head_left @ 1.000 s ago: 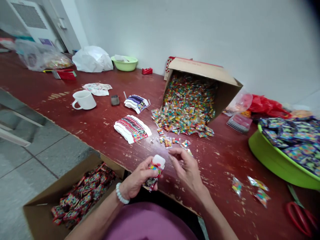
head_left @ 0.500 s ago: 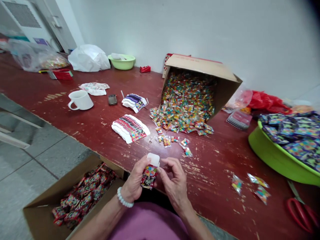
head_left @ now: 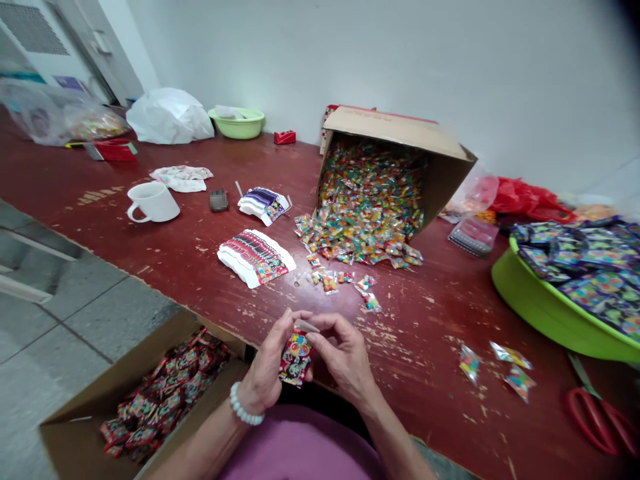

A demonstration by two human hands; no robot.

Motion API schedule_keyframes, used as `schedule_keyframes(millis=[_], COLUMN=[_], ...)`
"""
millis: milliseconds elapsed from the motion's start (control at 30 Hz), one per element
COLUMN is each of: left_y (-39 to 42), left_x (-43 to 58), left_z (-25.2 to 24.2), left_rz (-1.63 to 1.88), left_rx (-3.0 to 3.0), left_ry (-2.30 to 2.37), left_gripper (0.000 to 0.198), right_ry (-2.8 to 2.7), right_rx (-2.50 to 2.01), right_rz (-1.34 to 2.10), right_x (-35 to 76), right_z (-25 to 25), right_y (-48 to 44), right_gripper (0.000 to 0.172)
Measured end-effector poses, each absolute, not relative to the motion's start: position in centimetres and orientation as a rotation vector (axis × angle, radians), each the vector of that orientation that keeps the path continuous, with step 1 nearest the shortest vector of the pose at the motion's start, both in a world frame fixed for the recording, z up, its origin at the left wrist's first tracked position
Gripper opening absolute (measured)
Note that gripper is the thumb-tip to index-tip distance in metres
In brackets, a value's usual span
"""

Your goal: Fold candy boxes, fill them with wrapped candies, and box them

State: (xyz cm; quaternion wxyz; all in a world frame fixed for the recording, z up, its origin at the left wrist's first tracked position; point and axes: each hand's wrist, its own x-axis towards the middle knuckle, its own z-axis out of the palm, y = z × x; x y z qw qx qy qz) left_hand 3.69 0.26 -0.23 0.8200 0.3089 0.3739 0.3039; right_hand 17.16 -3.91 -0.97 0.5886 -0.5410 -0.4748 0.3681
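A small red printed candy box [head_left: 296,358] is upright in my left hand [head_left: 267,370], whose fingers wrap its side and back. My right hand [head_left: 345,357] pinches the box's top flap between thumb and forefinger, folding it down. Beyond my hands lies a fanned stack of flat red boxes [head_left: 257,259], and behind it a stack of purple ones [head_left: 263,203]. Several clear candy packets [head_left: 327,281] lie loose in front of a tipped cardboard box [head_left: 447,180] full of such packets. What the red box holds is hidden.
An open carton [head_left: 75,433] of filled red boxes stands low at my left. To the right are a green basin [head_left: 525,313] of purple boxes, red-handled scissors [head_left: 595,420] and loose packets [head_left: 520,383]. A white mug [head_left: 159,203] stands at the left.
The white top flap, upright before, is now bent down under my right fingers. My right hand has moved in onto the box's top. The view has shifted slightly.
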Motion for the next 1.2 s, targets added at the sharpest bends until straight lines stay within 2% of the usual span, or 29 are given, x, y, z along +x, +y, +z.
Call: schedule_keyframes(millis=[33, 133, 267, 433, 500, 633, 733, 800, 867, 933, 1000, 1100, 1200], left_y=[0.3, 0.3, 0.2, 0.0, 0.2, 0.6, 0.9, 1.1, 1.3, 1.5, 1.6, 1.7, 1.8], left_x=[3.6, 3.6, 4.0, 3.9, 3.7, 3.3, 3.1, 3.1, 3.2, 3.2, 3.1, 2.7, 1.7], left_z=[-0.2, -0.2, -0.1, -0.3, -0.3, -0.1, -0.3, -0.6, -0.8, -0.8, -0.5, 0.1, 0.6], left_rz=[0.628, 0.610, 0.663, 0.593, 0.565, 0.571, 0.607, 0.677, 0.740, 0.766, 0.795, 0.799, 0.766], left_rx=[0.667, 0.734, 0.848, 0.853, 0.845, 0.812, 0.684, 0.604, 0.567, 0.589, 0.647, 0.649, 0.577], left_ry=[0.808, 0.845, 0.865, 0.848, 0.850, 0.870, 0.854, 0.847, 0.865, 0.894, 0.905, 0.887, 0.894], left_gripper=[0.048, 0.043, 0.037, 0.058, 0.063, 0.055, 0.040, 0.030, 0.027, 0.030, 0.033, 0.033, 0.034], right_ry=[-1.216, -1.409, -1.288, -1.007, -0.954, -1.173, -1.439, -1.594, -1.736, -1.855, -1.910, -1.947, -1.987], right_rx=[-1.257, -1.268, -1.365, -1.216, -1.180, -1.250, -1.267, -1.321, -1.408, -1.463, -1.482, -1.465, -1.371], right_rz=[0.827, 0.800, 0.847, 1.219, 1.260, 1.021, 0.781, 0.607, 0.457, 0.364, 0.308, 0.266, 0.306], right_x=[17.4, 18.1, 18.0, 17.5, 17.5, 17.5, 17.2, 16.8, 16.2, 15.6, 15.1, 14.6, 13.6], right_z=[-0.8, -0.3, -0.2, 0.4, 0.6, 0.4, 0.1, -0.1, -0.3, -0.4, -0.4, -0.4, -0.4], right_y=[-4.0, -4.3, -4.3, -3.4, -3.1, -3.5, -4.4, -5.0, -5.5, -5.6, -5.2, -4.1, -2.8], right_gripper=[0.008, 0.009, 0.009, 0.015, 0.017, 0.013, 0.010, 0.030, 0.065, 0.090, 0.091, 0.077, 0.073])
